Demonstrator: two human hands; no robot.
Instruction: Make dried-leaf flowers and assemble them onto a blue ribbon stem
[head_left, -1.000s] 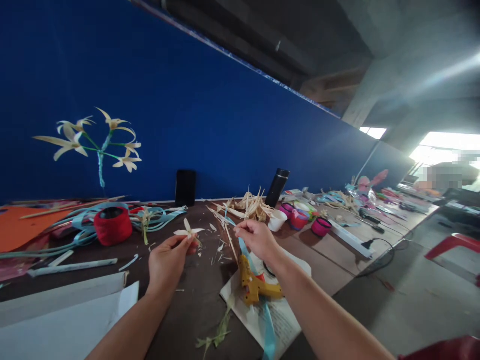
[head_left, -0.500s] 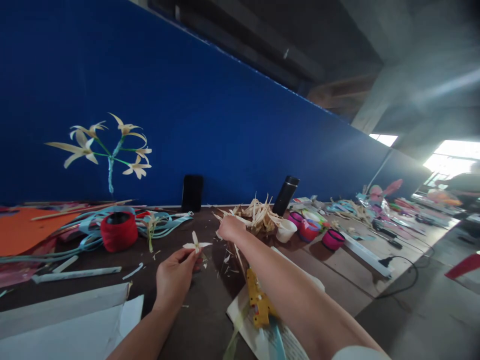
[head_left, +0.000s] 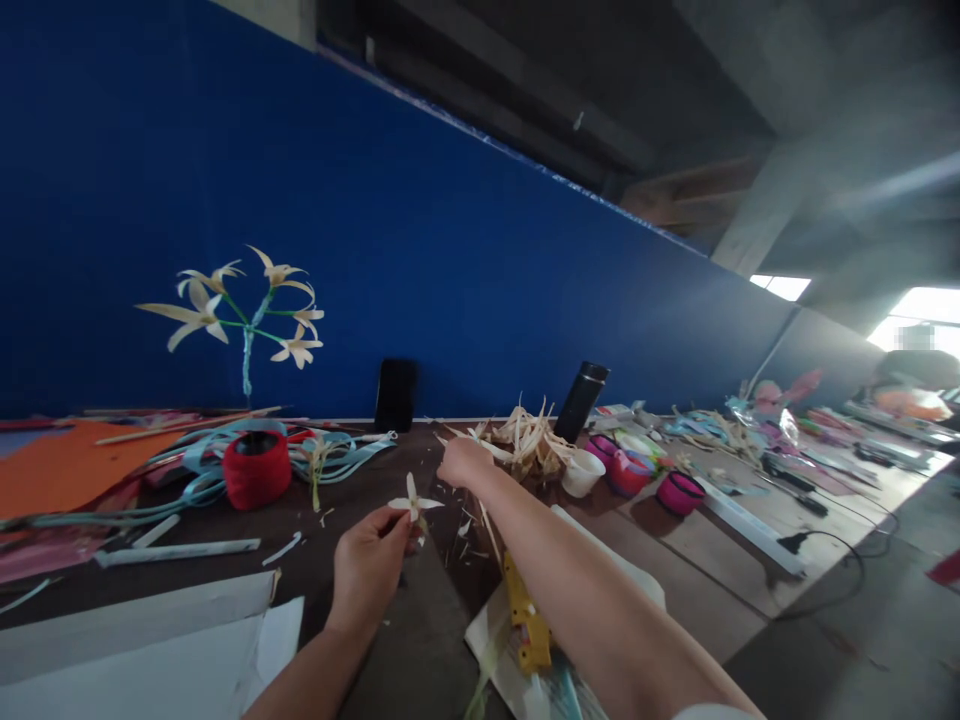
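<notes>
Pinched between the fingertips of my left hand (head_left: 371,565) is a small pale flower (head_left: 414,503) with narrow pointed petals. My right hand (head_left: 463,463) reaches across to the left edge of a pile of dry cream husk strips (head_left: 531,440); its fingers are drawn together, and whether they grip a strip is too small to tell. Under my right forearm lies a yellow glue gun (head_left: 529,620) on a printed sheet (head_left: 491,630). Small pale scraps (head_left: 463,530) are scattered on the brown table between my hands.
A flower stem (head_left: 247,360) stands at the left by a red wrapped roll (head_left: 257,470). A phone (head_left: 396,395) and a black bottle (head_left: 581,402) are at the blue partition (head_left: 450,250). A white cup (head_left: 582,473), pink rolls (head_left: 679,492) and a power strip (head_left: 754,525) stand right.
The view has shifted, so the scene sits further right and slightly lower. My left hand still holds the flower, and my right hand stays at the edge of the husk pile.
</notes>
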